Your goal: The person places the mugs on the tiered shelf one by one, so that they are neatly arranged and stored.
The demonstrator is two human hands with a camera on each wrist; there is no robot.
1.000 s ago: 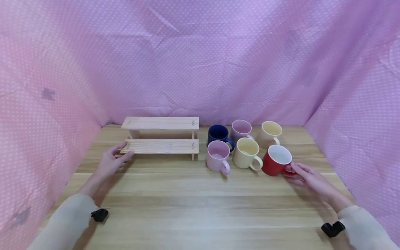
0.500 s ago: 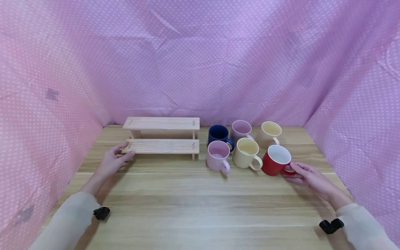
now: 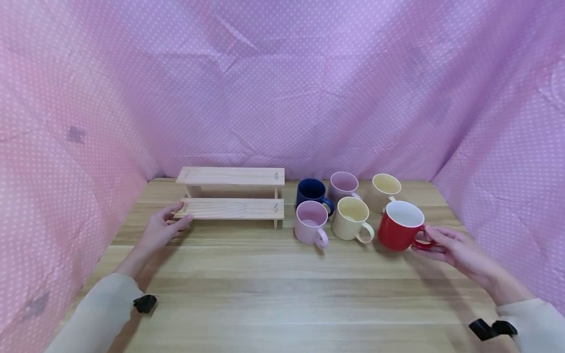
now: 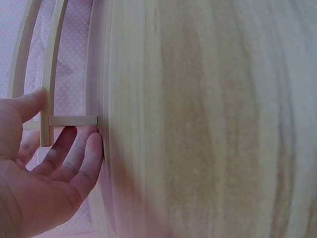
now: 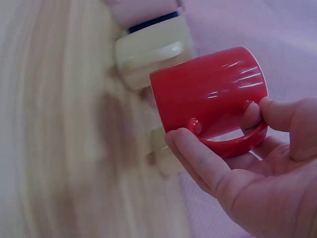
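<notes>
The left hand point(image 3: 160, 230) rests with loose, nearly straight fingers against the left end of the wooden shelf point(image 3: 229, 208); it holds nothing, only steadies it. To do this well, the shelf must stay still on the table point(image 3: 282, 289). The right hand point(image 3: 459, 247) pinches the handle of the red mug point(image 3: 400, 226), thumb above, fingers curled below. The mug seems lifted slightly, right of the five other mugs point(image 3: 342, 206); keep it level and clear of them.

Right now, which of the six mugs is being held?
The red mug, the one nearest the right table edge; the right hand pinches its handle.
</notes>
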